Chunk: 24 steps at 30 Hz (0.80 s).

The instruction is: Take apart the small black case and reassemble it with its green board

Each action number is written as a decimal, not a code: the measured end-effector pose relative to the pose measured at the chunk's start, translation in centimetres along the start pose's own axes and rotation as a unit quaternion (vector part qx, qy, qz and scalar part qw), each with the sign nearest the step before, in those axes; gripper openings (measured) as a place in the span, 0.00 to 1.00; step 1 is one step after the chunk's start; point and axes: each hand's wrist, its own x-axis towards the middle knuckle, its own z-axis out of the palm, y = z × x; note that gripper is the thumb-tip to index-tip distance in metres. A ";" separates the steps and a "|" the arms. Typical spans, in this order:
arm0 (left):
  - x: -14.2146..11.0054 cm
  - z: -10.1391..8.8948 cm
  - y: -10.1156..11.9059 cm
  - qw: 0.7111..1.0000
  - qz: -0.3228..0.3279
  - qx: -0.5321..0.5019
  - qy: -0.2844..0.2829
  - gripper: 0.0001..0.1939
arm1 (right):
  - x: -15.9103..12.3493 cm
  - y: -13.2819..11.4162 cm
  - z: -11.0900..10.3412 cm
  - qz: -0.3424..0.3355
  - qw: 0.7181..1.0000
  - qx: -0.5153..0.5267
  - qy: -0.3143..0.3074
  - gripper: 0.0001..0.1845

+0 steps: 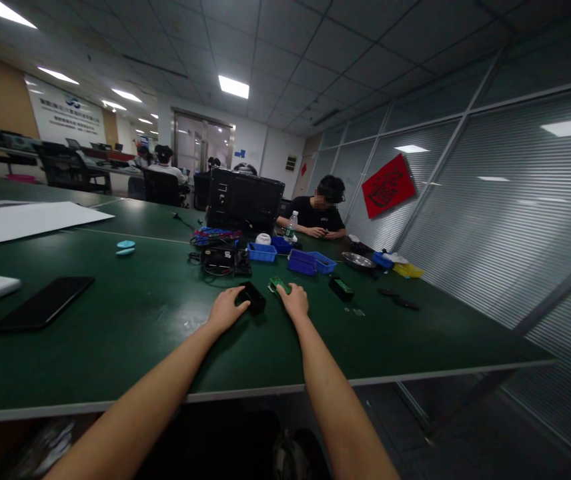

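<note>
Our left hand (225, 311) grips a black case (255, 299), our right hand (296, 302) a green board (276, 285), both lengthwise far-left to near-right

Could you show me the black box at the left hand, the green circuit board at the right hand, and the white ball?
Black box (256, 300): head view, middle of its body.
Green circuit board (276, 283): head view, its green surface.
White ball (263, 239): head view, its near side.

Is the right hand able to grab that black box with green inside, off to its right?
Probably yes: nothing seems to stand between the right hand and that black box, though it may first have to release the green board.
</note>
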 end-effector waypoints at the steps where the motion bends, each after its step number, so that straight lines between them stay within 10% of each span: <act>1: 0.0 0.0 0.0 1.000 0.002 0.000 0.004 0.24 | -0.1 -0.1 0.2 -0.008 1.000 -0.003 -0.004 0.29; 13: -0.3 0.1 0.4 1.000 -0.001 -0.025 0.004 0.19 | -0.4 -1.4 1.8 -0.141 0.960 0.209 -0.118 0.21; 24: -0.2 -0.1 0.2 0.998 -0.031 -0.001 -0.054 0.41 | 0.1 -0.8 0.5 -0.080 0.976 0.201 -0.001 0.21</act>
